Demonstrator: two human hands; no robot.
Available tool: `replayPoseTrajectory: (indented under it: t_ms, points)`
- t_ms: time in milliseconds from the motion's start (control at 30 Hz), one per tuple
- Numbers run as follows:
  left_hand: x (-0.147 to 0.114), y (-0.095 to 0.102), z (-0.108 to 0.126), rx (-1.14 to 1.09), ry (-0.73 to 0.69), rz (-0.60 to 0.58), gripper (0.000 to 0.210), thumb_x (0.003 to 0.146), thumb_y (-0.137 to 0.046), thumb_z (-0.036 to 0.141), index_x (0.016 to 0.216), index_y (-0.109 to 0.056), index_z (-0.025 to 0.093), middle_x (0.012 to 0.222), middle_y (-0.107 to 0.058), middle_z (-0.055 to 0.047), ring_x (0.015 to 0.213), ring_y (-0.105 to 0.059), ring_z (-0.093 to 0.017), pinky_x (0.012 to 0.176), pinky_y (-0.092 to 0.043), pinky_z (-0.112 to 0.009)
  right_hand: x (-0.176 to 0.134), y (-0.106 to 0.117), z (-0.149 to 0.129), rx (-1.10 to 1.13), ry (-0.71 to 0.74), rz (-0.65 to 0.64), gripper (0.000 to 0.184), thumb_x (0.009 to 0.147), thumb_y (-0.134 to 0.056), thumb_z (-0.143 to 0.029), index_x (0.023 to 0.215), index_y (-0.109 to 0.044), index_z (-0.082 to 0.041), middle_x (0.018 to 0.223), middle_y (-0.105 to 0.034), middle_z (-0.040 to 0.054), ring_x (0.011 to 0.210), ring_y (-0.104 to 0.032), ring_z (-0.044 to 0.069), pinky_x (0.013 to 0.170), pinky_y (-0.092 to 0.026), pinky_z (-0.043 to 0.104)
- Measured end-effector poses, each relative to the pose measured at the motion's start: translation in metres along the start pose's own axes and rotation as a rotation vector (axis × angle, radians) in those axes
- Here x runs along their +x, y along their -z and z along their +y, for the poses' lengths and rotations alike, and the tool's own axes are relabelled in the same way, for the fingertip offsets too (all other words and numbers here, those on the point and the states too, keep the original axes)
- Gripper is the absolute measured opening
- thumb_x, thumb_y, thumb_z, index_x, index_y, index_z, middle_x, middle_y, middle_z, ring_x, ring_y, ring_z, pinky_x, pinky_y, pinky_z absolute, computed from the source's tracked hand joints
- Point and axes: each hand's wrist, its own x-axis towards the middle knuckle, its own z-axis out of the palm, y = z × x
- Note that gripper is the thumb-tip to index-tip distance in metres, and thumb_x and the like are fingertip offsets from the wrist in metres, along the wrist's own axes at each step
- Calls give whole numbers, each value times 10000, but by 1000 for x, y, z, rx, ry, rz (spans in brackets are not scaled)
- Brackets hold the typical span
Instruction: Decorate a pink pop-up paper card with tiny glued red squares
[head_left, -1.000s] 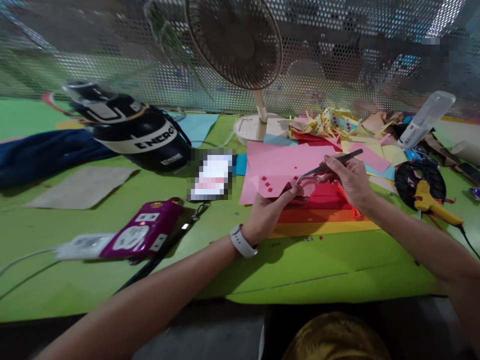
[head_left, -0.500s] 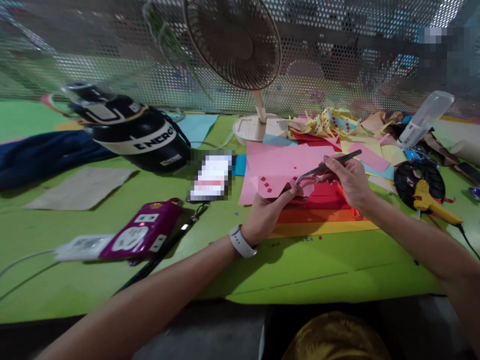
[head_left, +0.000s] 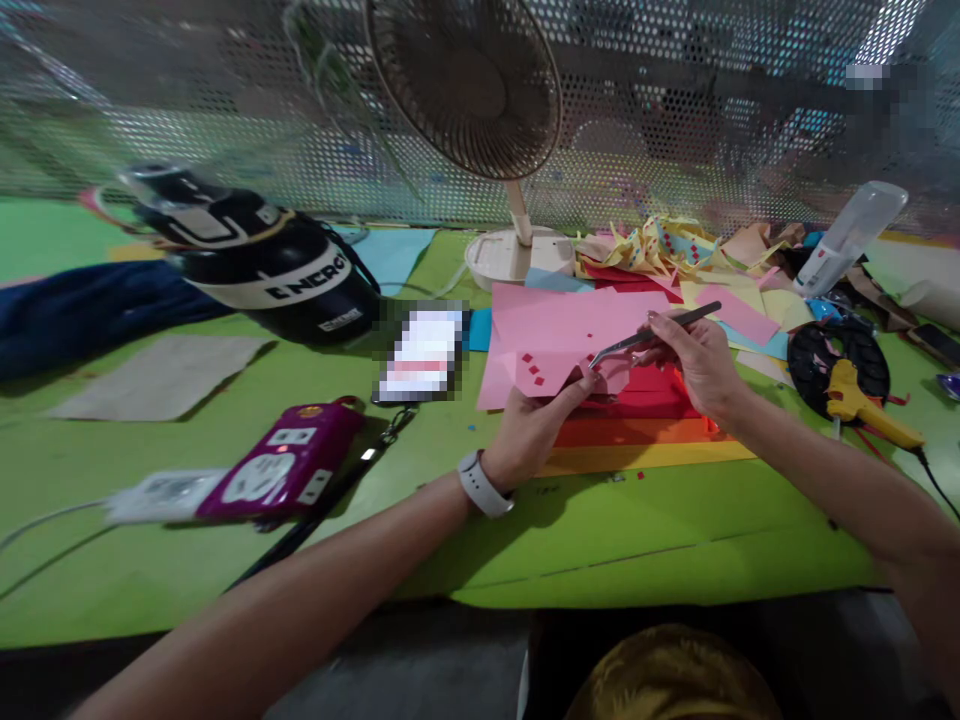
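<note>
Vs. half a sec ago, next to no change: left hand (head_left: 532,430), pink paper (head_left: 544,318), tweezers (head_left: 664,328) & right hand (head_left: 705,360) in the same spots; around, L to R: black jug (head_left: 262,275) toward desk's (head_left: 600,560) back left corner, purple power strip (head_left: 281,460) nearer its front edge, phone (head_left: 424,350), fan (head_left: 521,240) by back edge, paper scraps (head_left: 675,245) along back edge, yellow glue gun (head_left: 862,405) near right edge; red squares (head_left: 529,358) lie on the pink paper, mid-desk; left hand hides part of its near edge; grip: left thumb & fingers close tog. by tweezer tip, can't tell if anything's pinched; right fingers clamped on tweezers, tip at left thumb, tip gap too small to tell.
</note>
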Motion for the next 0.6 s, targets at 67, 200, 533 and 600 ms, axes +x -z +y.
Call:
replayPoseTrajectory:
  t_ms: [67,200,533,600]
  points:
    - [0,0,-1,-10,10,-4,216,754,-792,340,870,-730,169,904,-769,-53,849,-735,-213,852,-600,-354,0,0,1,-11,-3,2,359,659,-804,-511,736,-668,-188,604,-697,-25,472,-647,103,463,-499,204]
    - [0,1,-2,-22,-16,4,210,747,-797,323,880,-730,175,921,-764,-46,879,-730,-209,865,-593,-343,-1,0,2,-21,23,-8,338,680,-794,-502,733,-662,-196,611,-698,-24,465,-641,101,464,-497,209]
    - [0,-2,3,-34,96,5,312,727,-795,400,892,-705,150,825,-754,-71,686,-736,-210,565,-609,-282,18,27,-32,-154,165,98,382,793,-688,-577,787,-654,-196,698,-717,2,554,-675,111,491,-526,202]
    - [1,-2,4,-37,93,5,312,734,-794,404,890,-705,149,826,-756,-73,670,-731,-196,540,-599,-257,20,36,-31,-230,167,31,391,753,-730,-574,848,-675,-199,716,-716,3,592,-688,128,493,-542,216]
